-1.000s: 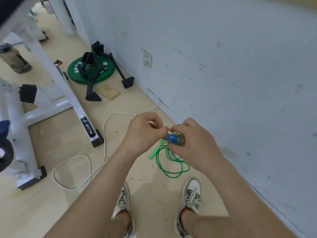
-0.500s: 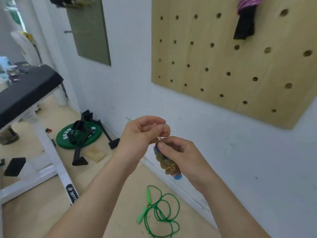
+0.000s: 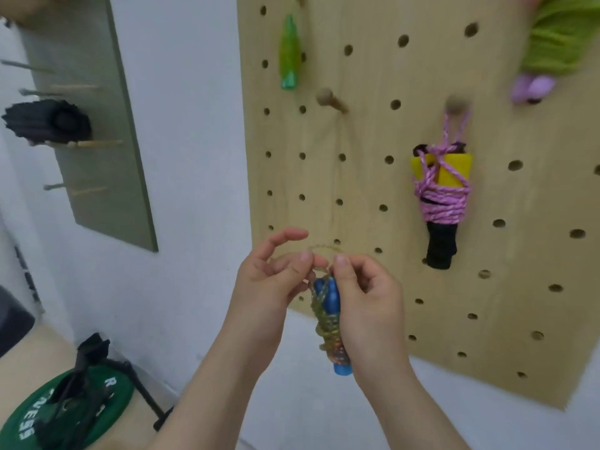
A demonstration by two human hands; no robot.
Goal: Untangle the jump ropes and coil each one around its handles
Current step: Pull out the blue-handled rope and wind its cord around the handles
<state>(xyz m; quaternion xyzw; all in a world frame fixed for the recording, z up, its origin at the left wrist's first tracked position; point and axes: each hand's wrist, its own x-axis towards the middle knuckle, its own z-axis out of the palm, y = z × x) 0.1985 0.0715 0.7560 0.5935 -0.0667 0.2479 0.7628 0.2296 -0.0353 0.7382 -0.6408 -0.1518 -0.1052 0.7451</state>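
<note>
View has swung up since half a second ago: the green rope on the floor is out of frame, and the pegboard [image 3: 357, 190] now fills the upper right. Both hands have risen with it and sit in front of the board's lower left part.

Right hand [image 3: 367, 303]: fingers curled round the bundle [image 3: 328, 323], which is blue handles wound with yellowish speckled rope. It is held near upright, with one blue end poking out below the palm. The thumb tip is up by the top of the handles.

Left hand [image 3: 269, 280]: thumb and a fingertip pinch the loop [image 3: 321, 246], a thin arc of the same rope standing above the bundle. The index finger is lifted and nearly straight.

On the board:
- A bare peg [image 3: 328, 98] sits above the hands, well apart from the loop.
- The pink rope [image 3: 441, 203], coiled round yellow and black handles, hangs from another peg to the right.
- A green handle [image 3: 290, 53] hangs at upper left.
- Top right corner is blurred, showing something lime and lilac.

Lower left, a green plate [image 3: 110, 414] lies on the floor by the wall.
</note>
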